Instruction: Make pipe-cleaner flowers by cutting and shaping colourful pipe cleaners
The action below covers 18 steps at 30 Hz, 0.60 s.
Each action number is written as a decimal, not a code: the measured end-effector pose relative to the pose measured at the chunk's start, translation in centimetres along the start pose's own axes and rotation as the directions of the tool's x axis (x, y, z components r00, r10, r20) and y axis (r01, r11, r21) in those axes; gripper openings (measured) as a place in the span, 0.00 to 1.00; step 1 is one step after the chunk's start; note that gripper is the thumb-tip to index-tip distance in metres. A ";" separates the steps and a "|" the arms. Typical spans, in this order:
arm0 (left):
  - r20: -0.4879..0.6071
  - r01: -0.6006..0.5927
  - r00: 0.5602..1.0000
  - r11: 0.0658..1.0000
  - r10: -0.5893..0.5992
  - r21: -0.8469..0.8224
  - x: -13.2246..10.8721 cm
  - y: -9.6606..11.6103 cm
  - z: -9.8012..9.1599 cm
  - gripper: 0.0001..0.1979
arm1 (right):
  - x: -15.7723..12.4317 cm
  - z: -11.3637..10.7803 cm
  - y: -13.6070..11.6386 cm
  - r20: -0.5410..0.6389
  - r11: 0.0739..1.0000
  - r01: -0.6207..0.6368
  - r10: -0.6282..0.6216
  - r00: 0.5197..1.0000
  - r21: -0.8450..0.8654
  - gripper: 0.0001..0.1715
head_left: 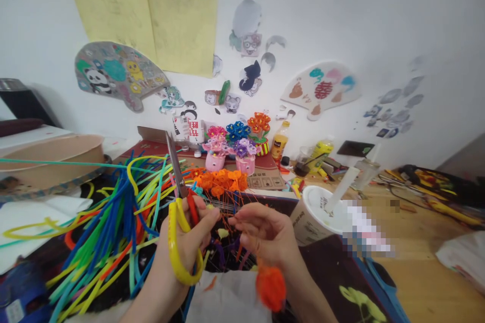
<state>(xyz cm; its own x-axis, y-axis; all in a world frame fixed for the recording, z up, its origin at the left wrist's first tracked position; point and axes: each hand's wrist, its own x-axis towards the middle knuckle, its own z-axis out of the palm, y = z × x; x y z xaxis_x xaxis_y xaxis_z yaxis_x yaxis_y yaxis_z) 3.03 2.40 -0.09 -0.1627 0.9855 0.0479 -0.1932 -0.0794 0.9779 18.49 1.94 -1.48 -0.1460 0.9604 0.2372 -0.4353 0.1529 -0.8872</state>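
**Trimming orange pipe-cleaner stems with yellow-handled scissors**

Holding the scissors (181,222) in the left hand (182,247), the person has fingers closed through the yellow loops, blades pointing up and away, nearly shut as far as can be seen. The right hand (265,234) is pinched narrow around thin orange stems (231,207), with an orange fuzzy pompom-like piece (270,287) hanging just below the wrist. Both hands sit close together over the near edge of the tabletop (417,262), above a white cloth or paper (227,298).

By my judgement the step in hand is cutting or trimming the thin orange strands: the blades rest just beside them, not clearly around them. A next move would call for steadying the strands taut in the right hand and opening the blades squarely across them, clear of the fingertips.

Counted: one pair of scissors; one orange fuzzy piece; one cluster of orange pipe-cleaner flowers (222,180) behind the hands, blooms too crowded to count; three small potted pipe-cleaner flower arrangements (235,149) farther back; one paper cup with a lid and straw (322,212) to the right; one orange drink bottle (279,144) near the wall. A big loose heap of coloured pipe cleaners (113,222) lies left, too many to count.
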 end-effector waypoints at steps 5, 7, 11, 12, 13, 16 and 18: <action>0.016 0.006 1.000 1.000 -0.006 -0.004 0.0 -0.7 0.1 0.16 | -0.1 0.1 -0.5 -0.116 0.943 0.215 -0.251 0.961 -0.253 0.05; 0.019 0.005 1.000 1.000 -0.006 0.007 -0.1 -1.1 0.1 0.16 | -0.2 -0.1 -0.8 -0.157 0.874 0.220 -0.314 0.936 -0.434 0.04; 0.047 -0.002 0.999 0.998 -0.001 0.065 -0.2 -1.2 0.2 0.17 | -0.2 -0.2 -0.7 -0.267 0.819 0.171 -0.365 0.892 -0.547 0.07; 0.067 -0.005 0.998 0.996 -0.001 0.090 -0.2 -1.1 0.2 0.16 | -0.2 -0.2 -0.6 -0.285 0.825 0.157 -0.357 0.890 -0.543 0.08; 0.091 -0.008 0.996 0.993 -0.002 0.119 -0.2 -0.8 0.1 0.16 | -0.2 -0.2 -0.6 -0.293 0.833 0.147 -0.345 0.892 -0.533 0.09; 0.158 -0.037 0.987 0.973 0.001 0.228 -0.2 -0.1 -0.2 0.16 | 0.0 -0.4 -0.6 -0.328 0.852 0.122 -0.322 0.888 -0.509 0.11; 0.177 -0.073 0.984 0.959 0.025 0.275 -0.2 0.2 -0.7 0.16 | 0.1 -0.6 -0.8 -0.368 0.850 0.124 -0.347 0.863 -0.512 0.11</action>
<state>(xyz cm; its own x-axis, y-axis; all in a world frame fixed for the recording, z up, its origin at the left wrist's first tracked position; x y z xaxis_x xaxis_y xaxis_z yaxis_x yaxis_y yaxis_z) 2.36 2.06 0.01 0.0061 0.9942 0.1073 0.0924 -0.1074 0.9899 19.35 2.06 -0.95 0.3521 0.8611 0.3667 0.0665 0.3678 -0.9275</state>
